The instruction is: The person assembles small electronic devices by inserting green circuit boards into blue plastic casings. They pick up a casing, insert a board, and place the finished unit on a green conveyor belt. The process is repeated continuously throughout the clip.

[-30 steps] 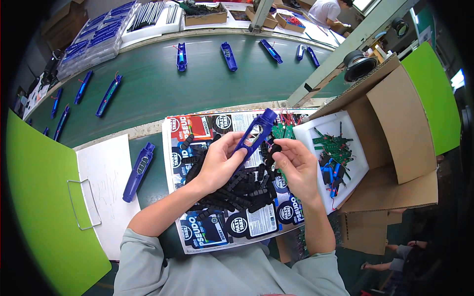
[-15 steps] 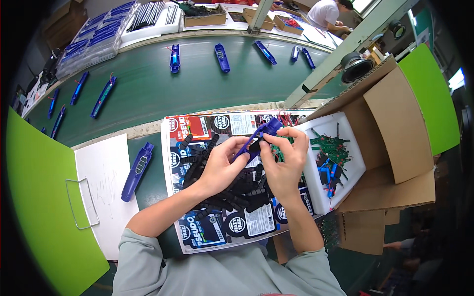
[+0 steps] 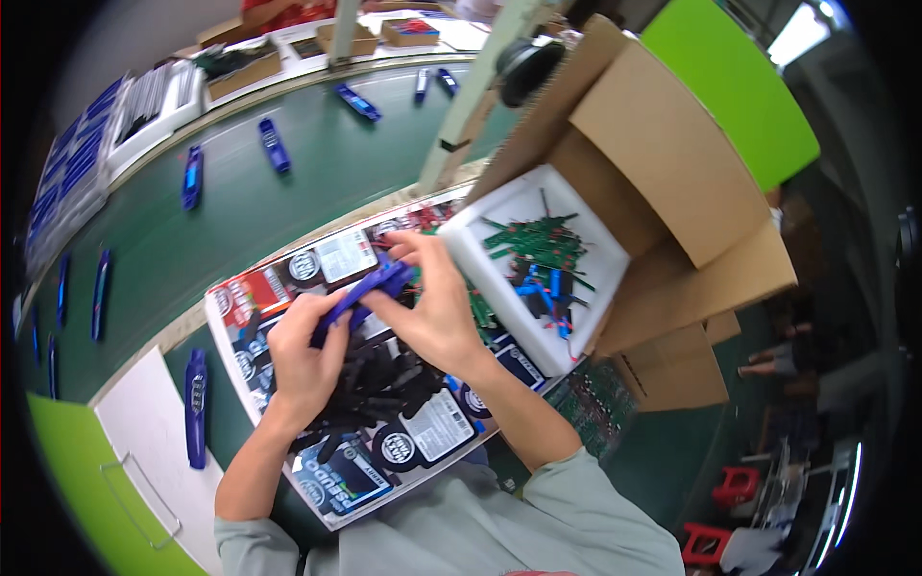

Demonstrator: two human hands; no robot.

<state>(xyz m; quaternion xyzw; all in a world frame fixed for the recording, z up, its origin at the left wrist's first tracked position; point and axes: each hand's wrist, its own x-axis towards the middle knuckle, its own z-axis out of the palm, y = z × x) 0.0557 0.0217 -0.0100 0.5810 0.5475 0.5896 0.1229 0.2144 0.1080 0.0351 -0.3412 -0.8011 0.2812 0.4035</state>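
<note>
The blue casing slanted above black parts, its lower end pinched in the left grip; the right grip bracketed its upper end, pinching or not, I couldn't tell.

Pale grey-green shirt, plain fabric, loose elbow-length sleeves, bare forearms

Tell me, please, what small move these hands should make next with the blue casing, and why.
I would perhaps tilt the blue casing toward the eyes for a check: the left hand holds its near end, the right hand is at its far end, and its inside is too blurred and hidden here to judge.
</note>
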